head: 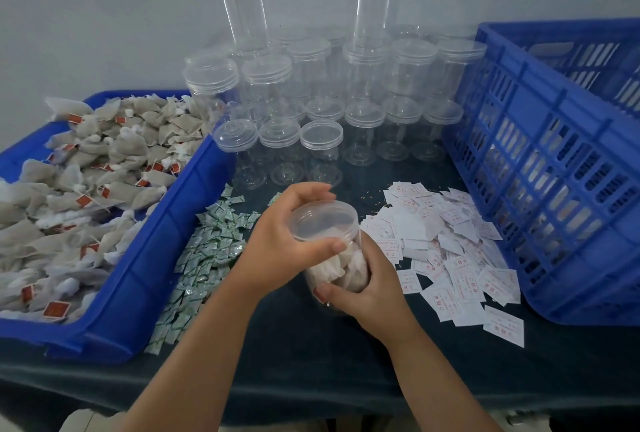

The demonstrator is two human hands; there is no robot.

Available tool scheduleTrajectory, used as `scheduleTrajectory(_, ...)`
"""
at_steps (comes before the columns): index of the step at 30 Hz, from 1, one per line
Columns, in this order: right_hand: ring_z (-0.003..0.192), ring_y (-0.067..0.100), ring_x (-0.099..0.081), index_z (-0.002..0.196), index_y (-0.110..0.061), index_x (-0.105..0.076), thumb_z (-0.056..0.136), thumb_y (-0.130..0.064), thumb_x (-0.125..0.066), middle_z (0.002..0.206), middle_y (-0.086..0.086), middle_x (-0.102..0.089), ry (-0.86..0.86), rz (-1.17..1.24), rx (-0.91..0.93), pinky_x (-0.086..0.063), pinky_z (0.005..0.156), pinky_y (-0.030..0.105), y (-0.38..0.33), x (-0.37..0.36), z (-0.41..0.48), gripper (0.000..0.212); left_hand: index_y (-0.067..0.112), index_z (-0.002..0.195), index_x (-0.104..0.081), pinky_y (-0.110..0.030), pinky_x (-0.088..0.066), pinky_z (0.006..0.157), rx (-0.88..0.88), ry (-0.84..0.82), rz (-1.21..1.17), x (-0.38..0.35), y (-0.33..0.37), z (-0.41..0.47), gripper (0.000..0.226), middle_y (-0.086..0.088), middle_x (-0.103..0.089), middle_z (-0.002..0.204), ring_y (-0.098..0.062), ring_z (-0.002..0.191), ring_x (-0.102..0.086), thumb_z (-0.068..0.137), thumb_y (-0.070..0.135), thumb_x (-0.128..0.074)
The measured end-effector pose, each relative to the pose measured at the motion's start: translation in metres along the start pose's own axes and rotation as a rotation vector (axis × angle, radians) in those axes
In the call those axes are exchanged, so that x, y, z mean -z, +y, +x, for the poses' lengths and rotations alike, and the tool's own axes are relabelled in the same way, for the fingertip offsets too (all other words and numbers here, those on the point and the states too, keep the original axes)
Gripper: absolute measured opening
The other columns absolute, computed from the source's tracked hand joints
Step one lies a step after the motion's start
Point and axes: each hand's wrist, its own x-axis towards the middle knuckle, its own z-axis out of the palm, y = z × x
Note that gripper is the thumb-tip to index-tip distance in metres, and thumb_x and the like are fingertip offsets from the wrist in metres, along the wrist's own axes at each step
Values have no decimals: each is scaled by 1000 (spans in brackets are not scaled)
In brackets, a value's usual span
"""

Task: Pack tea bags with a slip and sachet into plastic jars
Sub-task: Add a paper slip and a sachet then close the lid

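Observation:
A clear plastic jar filled with tea bags is tilted above the dark table, near its middle. My right hand grips the jar's body from below. My left hand holds the clear lid on the jar's mouth, thumb and fingers curled round its rim. Loose tea bags with red tags fill the blue tray on the left. Green-and-white sachets lie heaped beside the tray. White slips with red print are scattered to the right of my hands.
Several empty lidded jars stand stacked at the back of the table, against a grey wall. A tall blue slatted crate stands at the right. The table's front edge runs just below my forearms.

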Motion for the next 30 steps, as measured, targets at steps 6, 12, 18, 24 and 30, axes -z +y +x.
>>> scheduleTrajectory(6, 119, 16, -72, 136, -43, -59, 77, -32, -96, 127, -9, -74, 20, -185, 23, -57, 96, 24, 1, -4, -2, 71, 43, 154, -45, -31, -29, 124, 196, -265, 358, 24, 13, 1, 78, 26, -29, 165, 8, 149, -28, 82, 63, -71)
scheduleTrajectory(12, 107, 17, -73, 130, -31, -61, 70, -44, -97, 116, -11, -73, 28, -349, 24, -61, 84, 33, 10, -7, -3, 72, 44, 125, -56, -34, -39, 109, 237, -180, 758, -18, 40, -1, 69, 19, -52, 130, -9, 129, -44, 77, 92, -43)
scheduleTrajectory(18, 107, 23, -77, 123, -32, -67, 77, -30, -95, 114, -2, -78, -34, -158, -62, -65, 88, 44, 4, 0, -3, 54, 39, 86, -68, -29, -48, 90, -70, -195, 530, -8, 32, 6, 40, 22, -64, 104, -2, 106, -61, 80, 79, -62)
scheduleTrajectory(24, 114, 28, -75, 127, -28, -69, 81, -26, -86, 119, 5, -77, -70, -1, -60, -60, 93, 32, 5, 3, -3, 49, 10, 110, -79, -33, -53, 102, -124, -429, 60, 8, 19, 18, 23, 1, -75, 119, -16, 116, -70, 91, 23, -80)
scheduleTrajectory(30, 111, 18, -75, 130, -33, -65, 82, -26, -92, 119, -4, -77, 92, -98, -8, -60, 88, 25, 4, -1, 2, 55, 45, 137, -58, -31, -42, 113, 119, -127, 454, 3, 21, 10, 64, 29, -51, 141, 8, 130, -46, 80, 73, -64)
